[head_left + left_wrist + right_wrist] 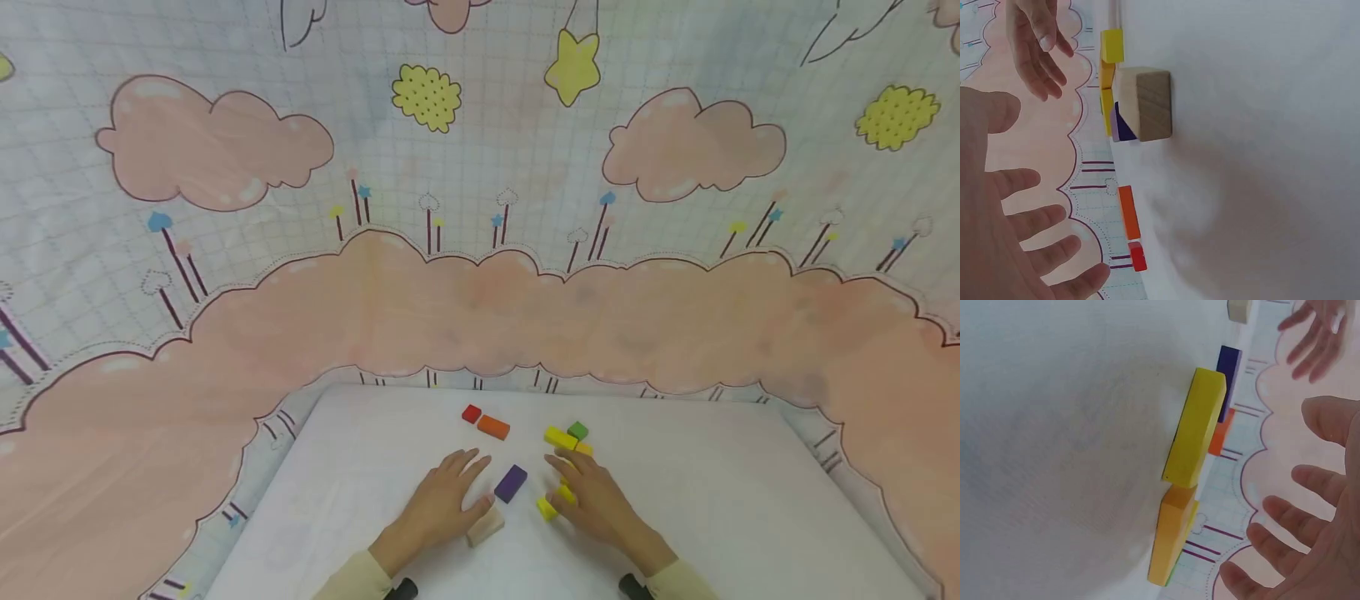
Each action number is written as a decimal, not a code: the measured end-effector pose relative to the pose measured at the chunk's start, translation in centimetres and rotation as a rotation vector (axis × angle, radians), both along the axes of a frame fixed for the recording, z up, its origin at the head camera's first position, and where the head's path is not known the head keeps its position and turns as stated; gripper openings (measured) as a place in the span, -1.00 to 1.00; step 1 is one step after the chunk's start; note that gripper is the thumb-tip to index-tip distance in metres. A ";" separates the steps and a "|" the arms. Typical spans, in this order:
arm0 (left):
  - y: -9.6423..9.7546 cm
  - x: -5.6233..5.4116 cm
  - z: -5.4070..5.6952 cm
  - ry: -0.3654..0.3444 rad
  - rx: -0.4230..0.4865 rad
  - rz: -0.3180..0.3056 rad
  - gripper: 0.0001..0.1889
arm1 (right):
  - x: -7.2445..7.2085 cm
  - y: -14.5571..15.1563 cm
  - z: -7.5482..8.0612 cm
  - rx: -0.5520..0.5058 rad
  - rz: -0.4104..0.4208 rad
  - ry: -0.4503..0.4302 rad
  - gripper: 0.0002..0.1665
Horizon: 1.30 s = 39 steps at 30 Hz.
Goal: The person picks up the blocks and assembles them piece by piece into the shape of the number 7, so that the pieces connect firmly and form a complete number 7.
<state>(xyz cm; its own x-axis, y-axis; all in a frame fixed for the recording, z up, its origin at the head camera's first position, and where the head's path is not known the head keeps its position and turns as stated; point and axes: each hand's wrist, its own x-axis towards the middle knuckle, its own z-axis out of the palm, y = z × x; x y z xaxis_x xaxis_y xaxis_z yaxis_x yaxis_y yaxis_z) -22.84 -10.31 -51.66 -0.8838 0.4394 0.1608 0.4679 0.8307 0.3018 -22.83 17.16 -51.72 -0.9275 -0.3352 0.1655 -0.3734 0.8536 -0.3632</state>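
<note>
- Head view: the left hand, fingers loosely spread, holding nothing, beside a wooden block on the table, bottom centre.
- The right hand, relaxed and empty, over yellow blocks, lower right of centre.
- Pinching a block's long sides should steady it.

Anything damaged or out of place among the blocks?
Nothing stands out. The purple block, unpainted wooden block and red block lie at differing angles on the white tabletop, with no visible damage.

Pale-yel. L sleeve, matching R sleeve, blk L wrist piece, blk R wrist piece
</note>
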 end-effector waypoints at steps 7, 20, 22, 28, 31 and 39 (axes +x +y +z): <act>-0.2 0.6 -0.6 -0.052 0.005 -0.009 -0.36 | 0.5 0.0 -0.5 -0.078 0.006 -0.052 -0.41; -0.7 1.1 -1.5 -0.141 0.047 -0.011 -0.43 | 0.4 -0.1 -1.4 -0.089 -0.030 -0.117 -0.49; -0.7 1.2 -1.6 -0.154 0.053 -0.012 -0.46 | 0.3 -0.1 -1.4 -0.086 -0.032 -0.108 -0.50; -0.9 1.5 -1.6 -0.177 0.079 -0.029 -0.52 | 0.4 -0.1 -1.3 -0.070 -0.034 -0.098 -0.55; -0.9 1.6 -1.5 -0.199 0.097 -0.036 -0.53 | 0.5 0.0 -1.4 -0.069 -0.032 -0.106 -0.56; -1.0 1.7 -1.5 -0.240 0.122 -0.053 -0.55 | 0.6 0.2 -1.5 -0.086 -0.024 -0.166 -0.59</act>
